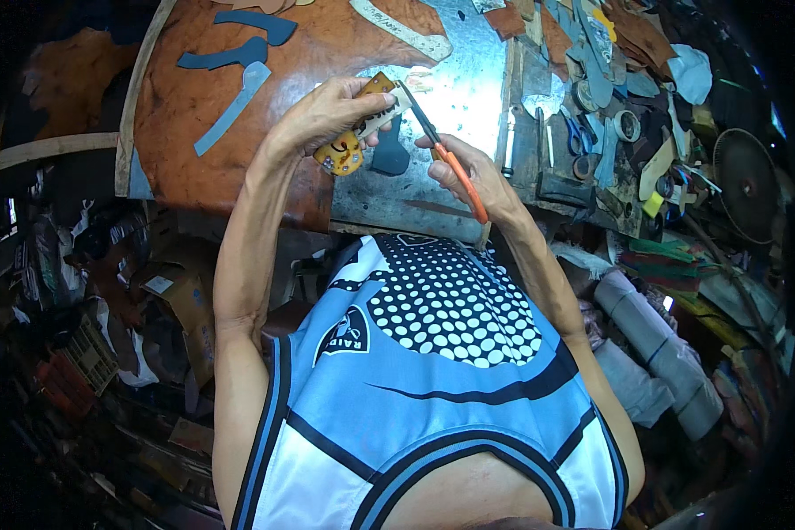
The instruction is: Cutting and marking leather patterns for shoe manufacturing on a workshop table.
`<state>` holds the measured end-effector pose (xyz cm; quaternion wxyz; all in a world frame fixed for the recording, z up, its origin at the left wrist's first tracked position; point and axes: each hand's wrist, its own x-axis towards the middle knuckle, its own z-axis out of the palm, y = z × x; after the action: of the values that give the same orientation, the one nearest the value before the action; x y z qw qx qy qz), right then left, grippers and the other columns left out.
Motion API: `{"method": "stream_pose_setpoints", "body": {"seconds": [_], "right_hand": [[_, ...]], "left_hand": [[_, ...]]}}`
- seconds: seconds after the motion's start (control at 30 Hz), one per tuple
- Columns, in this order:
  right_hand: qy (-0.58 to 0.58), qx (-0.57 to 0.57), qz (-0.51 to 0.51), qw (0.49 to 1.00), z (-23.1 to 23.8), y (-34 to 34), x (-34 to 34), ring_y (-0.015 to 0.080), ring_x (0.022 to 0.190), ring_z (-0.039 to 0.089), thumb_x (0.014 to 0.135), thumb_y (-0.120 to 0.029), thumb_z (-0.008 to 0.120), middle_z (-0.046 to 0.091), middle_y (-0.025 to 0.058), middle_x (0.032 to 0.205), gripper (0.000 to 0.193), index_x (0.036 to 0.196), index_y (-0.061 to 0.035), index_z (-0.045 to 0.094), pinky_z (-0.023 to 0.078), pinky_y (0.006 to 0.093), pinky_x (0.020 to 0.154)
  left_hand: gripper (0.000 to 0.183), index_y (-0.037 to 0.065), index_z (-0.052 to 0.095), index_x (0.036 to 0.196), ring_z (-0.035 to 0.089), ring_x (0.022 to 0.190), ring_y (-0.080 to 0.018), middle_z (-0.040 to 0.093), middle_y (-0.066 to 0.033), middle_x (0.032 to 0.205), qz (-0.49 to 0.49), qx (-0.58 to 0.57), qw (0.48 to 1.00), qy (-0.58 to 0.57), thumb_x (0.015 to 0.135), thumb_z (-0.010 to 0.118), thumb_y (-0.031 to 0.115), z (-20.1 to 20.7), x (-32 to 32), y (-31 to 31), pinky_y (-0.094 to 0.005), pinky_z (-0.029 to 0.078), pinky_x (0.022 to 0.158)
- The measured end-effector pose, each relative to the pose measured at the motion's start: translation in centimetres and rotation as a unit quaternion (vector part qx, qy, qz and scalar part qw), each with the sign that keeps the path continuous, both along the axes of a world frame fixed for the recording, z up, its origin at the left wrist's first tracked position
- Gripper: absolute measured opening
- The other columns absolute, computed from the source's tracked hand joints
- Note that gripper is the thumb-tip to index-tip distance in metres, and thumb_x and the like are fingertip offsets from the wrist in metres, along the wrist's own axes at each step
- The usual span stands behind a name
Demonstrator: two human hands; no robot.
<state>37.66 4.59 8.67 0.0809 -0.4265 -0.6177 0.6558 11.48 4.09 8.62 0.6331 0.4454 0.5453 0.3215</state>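
Observation:
My left hand [327, 110] is closed around an axe-shaped yellow-brown piece [340, 157] with dark spots and small studs at its wide end. A cream strip with dark marks [392, 109] is pinched along with it; how the two are joined is hidden by my fingers. In my right hand [470, 161] is a pair of scissors with orange handles [460, 182]. Their dark blades point up and left, close to the end of the cream strip; whether they touch it I cannot tell. Below my left hand, a dark blue-grey cutout [389, 157] lies on the metal sheet [464, 75].
A brown leather sheet [177, 132] covers the table's left part, with blue-grey cutouts [234, 106] and a cream template [402, 31] on it. At right lie blue-handled scissors [578, 134], a tape roll [627, 125], scraps and tools. A round fan guard [745, 185] stands beyond.

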Motion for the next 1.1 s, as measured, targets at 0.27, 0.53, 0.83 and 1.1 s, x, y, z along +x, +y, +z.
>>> {"method": "stream_pose_setpoints", "body": {"seconds": [0.27,0.53,0.83,1.1], "right_hand": [[0.010,0.004,-0.010,1.000,-0.3,-0.4,0.1,0.0312,0.103,0.065,0.087,-0.056,0.069,0.064,0.0178,0.107,0.065,0.129,-0.0067,0.060,0.052,0.0466,0.088],[0.010,0.046,-0.005,0.999,-1.0,-0.5,0.0,0.0330,0.102,0.065,0.084,-0.061,0.068,0.064,0.0185,0.107,0.071,0.128,-0.0060,0.059,0.052,0.0478,0.088],[0.007,0.049,-0.005,0.999,-0.7,-0.6,-0.1,0.0319,0.102,0.065,0.085,-0.061,0.068,0.065,0.0176,0.107,0.069,0.127,-0.0064,0.059,0.051,0.0455,0.088],[-0.014,0.079,-0.015,0.997,-1.1,-1.0,-0.3,0.0136,0.073,0.053,0.091,-0.034,0.067,0.057,0.0033,0.083,0.038,0.114,-0.0052,0.061,0.044,0.0311,0.066]], "left_hand": [[0.035,-0.002,0.067,0.100,0.066,0.057,-0.0101,0.068,-0.0104,0.072,0.001,0.032,0.999,0.017,0.096,0.066,0.032,0.0,-0.1,-0.3,-0.0193,0.054,0.049],[0.036,-0.002,0.067,0.099,0.066,0.056,-0.0099,0.068,-0.0093,0.071,0.003,0.032,0.999,0.015,0.095,0.066,0.034,-0.1,0.0,-0.3,-0.0186,0.053,0.048],[0.037,-0.002,0.067,0.101,0.065,0.055,-0.0100,0.068,-0.0088,0.071,0.000,0.033,0.999,0.008,0.094,0.067,0.034,-0.2,-0.1,-0.2,-0.0189,0.053,0.048],[0.038,-0.001,0.068,0.098,0.066,0.056,-0.0113,0.068,-0.0084,0.072,-0.016,0.051,0.998,0.028,0.094,0.067,0.037,-0.5,0.0,-0.1,-0.0204,0.053,0.049]]}}
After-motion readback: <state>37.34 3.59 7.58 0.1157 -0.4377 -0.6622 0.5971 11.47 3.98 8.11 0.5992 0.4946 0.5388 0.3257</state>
